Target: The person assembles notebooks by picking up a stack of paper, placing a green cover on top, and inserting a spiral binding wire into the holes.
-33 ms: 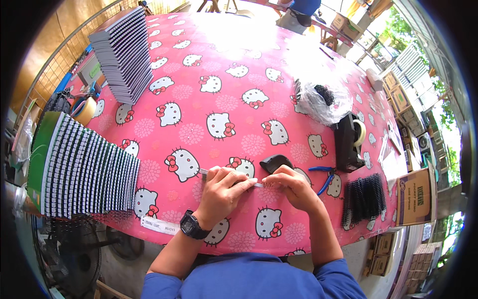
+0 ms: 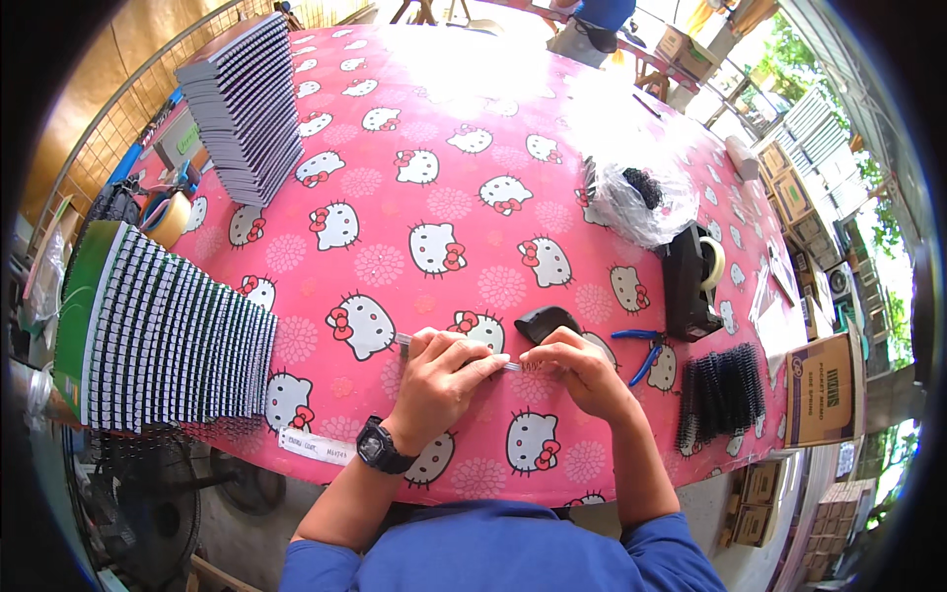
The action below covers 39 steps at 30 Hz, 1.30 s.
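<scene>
My left hand (image 2: 444, 380), with a black watch on the wrist, and my right hand (image 2: 577, 370) both pinch a thin pale strip-like piece (image 2: 404, 340) held flat just above the pink cat-print tablecloth (image 2: 434, 197). Its left end sticks out past my left fingers; the rest is hidden by my hands, so I cannot tell what it is. A small black curved object (image 2: 546, 321) lies right behind my fingertips. Blue-handled pliers (image 2: 641, 350) lie just right of my right hand.
A fanned row of spiral notebooks (image 2: 168, 345) fills the left edge, with a tall stack of notebooks (image 2: 247, 109) at the back left. On the right are black binding coils (image 2: 720, 395), a black tape dispenser (image 2: 691, 281), a plastic bag (image 2: 641, 202) and a cardboard box (image 2: 824, 390).
</scene>
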Motion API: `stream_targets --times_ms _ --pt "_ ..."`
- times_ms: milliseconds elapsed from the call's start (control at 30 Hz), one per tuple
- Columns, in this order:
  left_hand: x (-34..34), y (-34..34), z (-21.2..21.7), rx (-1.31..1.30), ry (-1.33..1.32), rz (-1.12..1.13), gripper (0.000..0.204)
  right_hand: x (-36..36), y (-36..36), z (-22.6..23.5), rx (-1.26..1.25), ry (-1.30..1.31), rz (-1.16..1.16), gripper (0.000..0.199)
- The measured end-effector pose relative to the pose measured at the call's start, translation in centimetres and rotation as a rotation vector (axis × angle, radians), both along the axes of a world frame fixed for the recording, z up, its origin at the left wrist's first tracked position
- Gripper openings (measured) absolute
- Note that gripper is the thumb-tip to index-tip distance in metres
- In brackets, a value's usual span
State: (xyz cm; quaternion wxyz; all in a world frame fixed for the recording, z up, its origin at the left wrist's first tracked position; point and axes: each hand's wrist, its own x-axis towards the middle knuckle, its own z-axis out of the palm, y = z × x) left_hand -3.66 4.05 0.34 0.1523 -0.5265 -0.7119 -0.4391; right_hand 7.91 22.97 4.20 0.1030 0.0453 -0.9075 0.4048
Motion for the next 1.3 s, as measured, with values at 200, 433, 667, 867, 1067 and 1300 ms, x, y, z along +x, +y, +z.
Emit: stream_targets --times_ms 200,433,667,867,1067,1300 --pt "-0.2 -0.2 0.3 -0.021 0.025 -0.032 0.013 0.6 0.0 -0.2 -0.172 -0.115 0.008 0.034" --pt "-0.3 -0.2 -0.1 -0.03 0.0 -0.052 0.017 1.0 -0.3 -0.2 -0.155 -0.129 0.047 0.033" --pt "0.1 0.1 -0.2 -0.055 -0.009 0.034 0.022 1.2 -0.5 -0.6 -0.015 -0.003 0.029 0.035" --pt "0.2 0.4 -0.4 -0.05 0.041 0.083 0.021 1.3 -1.1 0.4 0.049 -0.153 -0.01 0.044" --pt "0.7 0.7 0.1 -0.087 -0.088 0.089 0.022 1.6 -0.8 -0.8 -0.026 0.026 -0.148 0.05" --pt "0.7 0.9 0.1 -0.123 0.009 0.09 0.026 1.5 -1.6 -0.2 -0.051 -0.05 -0.181 0.046"
